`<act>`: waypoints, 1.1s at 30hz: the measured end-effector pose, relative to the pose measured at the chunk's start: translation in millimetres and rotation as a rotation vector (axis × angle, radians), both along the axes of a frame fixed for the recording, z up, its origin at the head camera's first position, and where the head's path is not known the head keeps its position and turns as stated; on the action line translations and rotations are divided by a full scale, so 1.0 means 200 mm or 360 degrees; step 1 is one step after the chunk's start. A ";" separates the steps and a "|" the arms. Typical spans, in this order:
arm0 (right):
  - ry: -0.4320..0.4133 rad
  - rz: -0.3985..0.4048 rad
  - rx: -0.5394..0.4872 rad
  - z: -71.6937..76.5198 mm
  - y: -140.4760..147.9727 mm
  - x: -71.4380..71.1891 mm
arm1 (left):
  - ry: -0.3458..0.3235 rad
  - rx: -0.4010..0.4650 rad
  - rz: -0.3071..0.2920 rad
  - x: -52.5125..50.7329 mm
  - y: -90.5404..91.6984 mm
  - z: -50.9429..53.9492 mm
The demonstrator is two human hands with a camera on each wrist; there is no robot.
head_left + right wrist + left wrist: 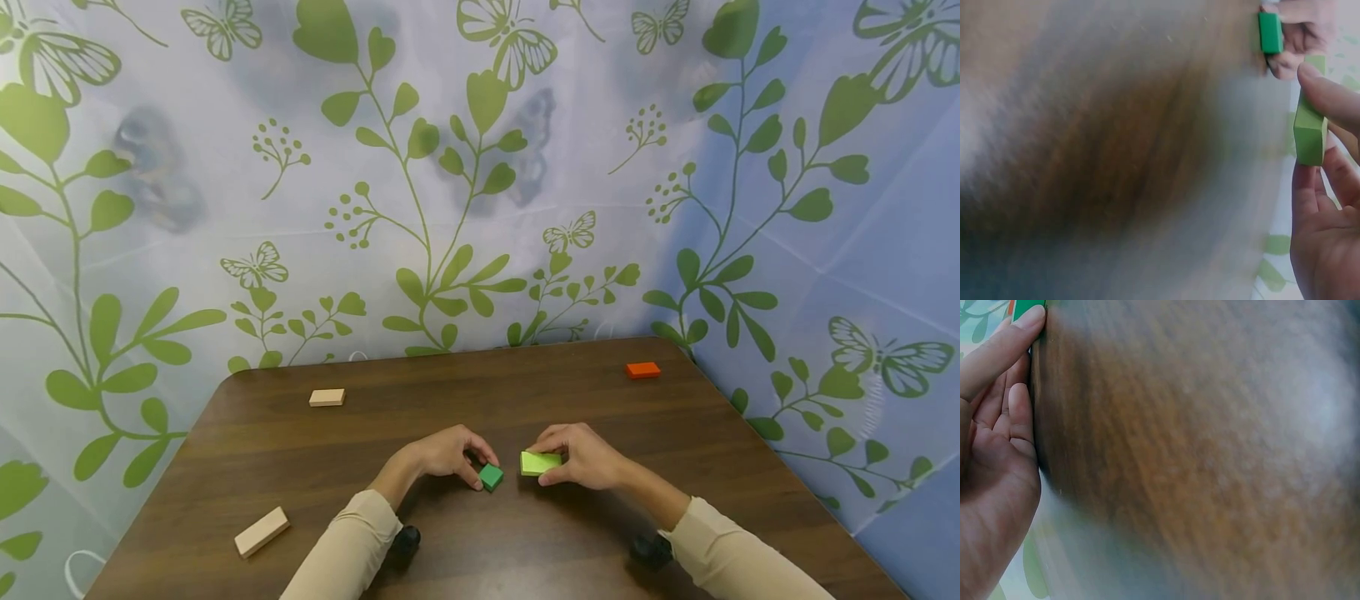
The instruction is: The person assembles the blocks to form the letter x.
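Note:
Near the middle of the table, my left hand (pixel 448 454) pinches a small dark green wooden block (pixel 491 477) between thumb and fingers. Its far side shows in the right wrist view, where the green block (pixel 1270 33) sits at the fingertips. To its right, a longer lime green block (pixel 539 463) is held by my right hand (pixel 590 458), thumb on the near side and fingers on the far side. A gap separates the two blocks. The left wrist view catches only a corner of the green block (pixel 1030 309) past the thumb. Whether the lime block touches the table I cannot tell.
On the brown wooden table (pixel 450 400) lie a plain wooden block (pixel 327 398) at the back left, another plain block (pixel 262 532) at the front left, and a red-orange block (pixel 642 370) at the back right. A leaf-patterned curtain (pixel 420 208) hangs behind the table.

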State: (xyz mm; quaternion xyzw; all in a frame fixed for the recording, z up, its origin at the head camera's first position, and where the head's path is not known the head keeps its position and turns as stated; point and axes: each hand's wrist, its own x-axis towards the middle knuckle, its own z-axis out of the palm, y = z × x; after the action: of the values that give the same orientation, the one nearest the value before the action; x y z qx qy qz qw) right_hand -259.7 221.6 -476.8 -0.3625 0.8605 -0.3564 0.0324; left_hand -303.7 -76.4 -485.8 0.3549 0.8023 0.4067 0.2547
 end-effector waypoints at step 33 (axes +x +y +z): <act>-0.0027 -0.0120 0.0016 -0.12 -0.17 0.09 | 0.0012 -0.0010 0.0001 -0.01 0.01 0.00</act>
State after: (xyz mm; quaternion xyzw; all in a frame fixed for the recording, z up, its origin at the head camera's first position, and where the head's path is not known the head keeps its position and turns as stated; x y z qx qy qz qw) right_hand -241.2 186.7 -500.5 -0.3267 0.8751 -0.3560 0.0282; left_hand -306.2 -74.9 -485.5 0.3553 0.8047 0.4030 0.2526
